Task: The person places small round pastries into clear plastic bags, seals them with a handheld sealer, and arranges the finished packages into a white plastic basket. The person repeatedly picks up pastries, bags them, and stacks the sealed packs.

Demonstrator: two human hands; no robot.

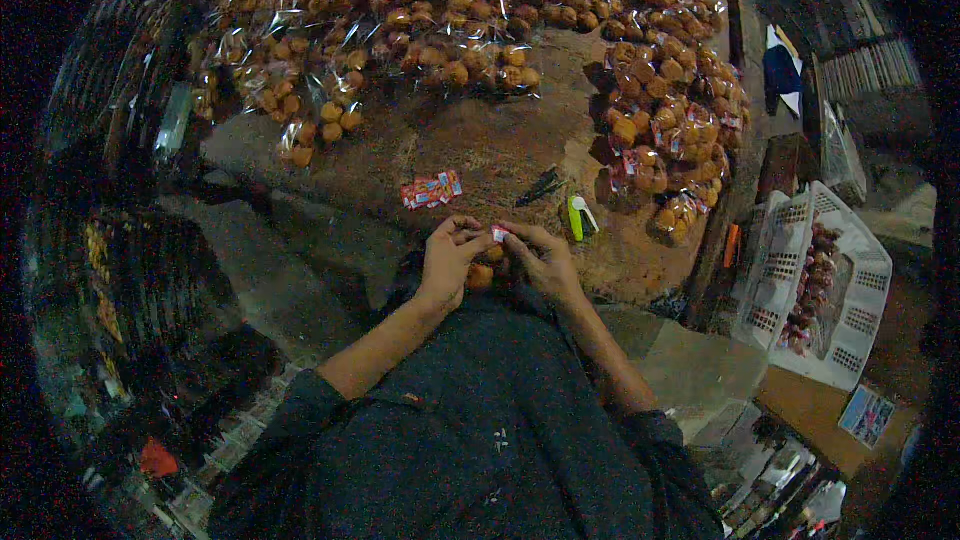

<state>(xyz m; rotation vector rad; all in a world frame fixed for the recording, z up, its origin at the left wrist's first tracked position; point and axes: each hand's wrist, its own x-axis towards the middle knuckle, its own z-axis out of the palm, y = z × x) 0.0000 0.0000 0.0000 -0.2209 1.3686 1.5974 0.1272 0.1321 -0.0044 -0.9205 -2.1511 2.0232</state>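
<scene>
At the table's near edge, my left hand [449, 261] has its fingers curled at the top of a clear bag of round brown baked balls [481, 276]. My right hand [545, 258] pinches a small red-and-white label [499, 234] at the same bag top, its fingertips close to the left ones. Most of the bag is hidden between my hands and my body. A little beyond the left hand lies a loose pile of red-and-white labels [432, 190]. Past the right hand rests a lime-green and white stapler [580, 218], with a dark slim tool [541, 186] beside it.
Many unlabelled bags of baked balls [430, 30] cover the far side of the wooden table [470, 140]. Bags with labels [680, 130] are heaped at its right. A white plastic crate [850, 290] holding more bags stands off the right edge, near an orange object [732, 245].
</scene>
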